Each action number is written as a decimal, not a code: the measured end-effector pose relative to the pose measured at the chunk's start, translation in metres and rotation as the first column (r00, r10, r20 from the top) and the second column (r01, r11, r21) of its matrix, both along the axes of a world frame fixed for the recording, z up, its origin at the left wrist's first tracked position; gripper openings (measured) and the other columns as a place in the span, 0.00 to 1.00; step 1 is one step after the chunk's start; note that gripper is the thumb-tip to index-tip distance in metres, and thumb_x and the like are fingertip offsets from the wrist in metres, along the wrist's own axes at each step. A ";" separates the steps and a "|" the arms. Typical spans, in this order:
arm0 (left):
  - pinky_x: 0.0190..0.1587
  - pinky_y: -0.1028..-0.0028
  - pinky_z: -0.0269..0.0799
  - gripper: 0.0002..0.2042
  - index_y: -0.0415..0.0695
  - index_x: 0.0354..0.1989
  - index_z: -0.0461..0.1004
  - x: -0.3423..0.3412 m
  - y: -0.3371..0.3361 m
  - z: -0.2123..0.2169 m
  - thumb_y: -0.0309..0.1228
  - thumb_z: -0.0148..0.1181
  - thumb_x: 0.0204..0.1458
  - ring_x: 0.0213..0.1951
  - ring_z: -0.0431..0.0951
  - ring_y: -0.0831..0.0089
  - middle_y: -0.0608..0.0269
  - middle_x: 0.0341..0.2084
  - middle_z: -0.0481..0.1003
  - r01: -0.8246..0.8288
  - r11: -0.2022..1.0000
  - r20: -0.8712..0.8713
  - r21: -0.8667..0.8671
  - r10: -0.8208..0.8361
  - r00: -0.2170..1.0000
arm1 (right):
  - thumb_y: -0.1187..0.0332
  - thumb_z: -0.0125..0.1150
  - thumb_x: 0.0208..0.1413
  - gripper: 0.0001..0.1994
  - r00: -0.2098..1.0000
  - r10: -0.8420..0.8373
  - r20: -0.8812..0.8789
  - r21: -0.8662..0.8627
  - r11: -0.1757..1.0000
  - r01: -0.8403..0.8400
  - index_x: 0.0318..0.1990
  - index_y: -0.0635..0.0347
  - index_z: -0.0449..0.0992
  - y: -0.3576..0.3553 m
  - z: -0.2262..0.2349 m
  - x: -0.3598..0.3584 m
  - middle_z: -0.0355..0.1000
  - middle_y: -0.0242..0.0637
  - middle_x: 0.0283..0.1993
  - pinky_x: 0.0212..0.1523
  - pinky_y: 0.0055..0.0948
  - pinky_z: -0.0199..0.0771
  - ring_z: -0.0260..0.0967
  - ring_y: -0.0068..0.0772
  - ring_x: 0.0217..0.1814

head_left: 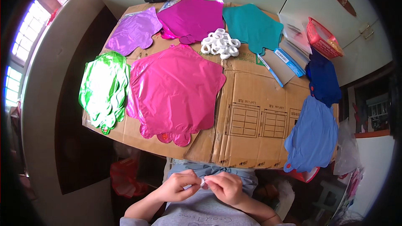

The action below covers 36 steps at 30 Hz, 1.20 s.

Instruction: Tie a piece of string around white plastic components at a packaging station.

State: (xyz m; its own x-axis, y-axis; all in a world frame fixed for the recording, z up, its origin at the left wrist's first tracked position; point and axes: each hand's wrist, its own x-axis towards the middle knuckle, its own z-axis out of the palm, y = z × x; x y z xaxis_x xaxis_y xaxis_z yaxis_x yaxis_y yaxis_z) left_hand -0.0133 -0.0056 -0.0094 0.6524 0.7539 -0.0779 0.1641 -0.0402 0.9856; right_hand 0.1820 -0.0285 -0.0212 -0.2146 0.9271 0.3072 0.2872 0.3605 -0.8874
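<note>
— What have you got between your hands there?

— A small white piece [202,181], pinched between the fingertips of your left hand [178,186] and your right hand [226,187]. Both hands are curled in and grasping it, thumbs and forefingers meeting right at it. It sits low in the view, close against your body, just below the near edge of the cardboard sheet [251,113]. It is too small to tell its exact shape.

— And what lies nearest on the cardboard?

— Straight ahead of your hands you have the big pink foil balloon [173,94], flat and uninflated, its neck pointing toward you. Just to its left lies the green foil balloon [104,90], wrinkled, touching or nearly touching the pink one. To your right, the light blue balloon [312,136] hangs over the cardboard's right edge, with the dark blue balloon [323,81] just beyond it.

— Farther out?

— Along the far side you see the purple balloon [133,31], the magenta balloon [193,19] and the teal balloon [251,27] in a row. A heap of white rings [220,44] lies between the magenta and the teal ones. Right of the teal balloon there are flat packets [282,62], and past them a red plastic basket [323,37].
</note>
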 end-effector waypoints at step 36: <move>0.28 0.76 0.69 0.05 0.37 0.34 0.75 0.010 -0.003 -0.008 0.23 0.58 0.49 0.25 0.75 0.73 0.63 0.21 0.74 -0.071 0.997 -0.108 -0.036 0.066 0.992 | 0.67 0.69 0.41 0.08 0.999 -0.014 0.053 -0.156 0.988 0.022 0.24 0.55 0.73 0.009 -0.002 0.009 0.67 0.29 0.20 0.20 0.25 0.66 0.67 0.27 0.20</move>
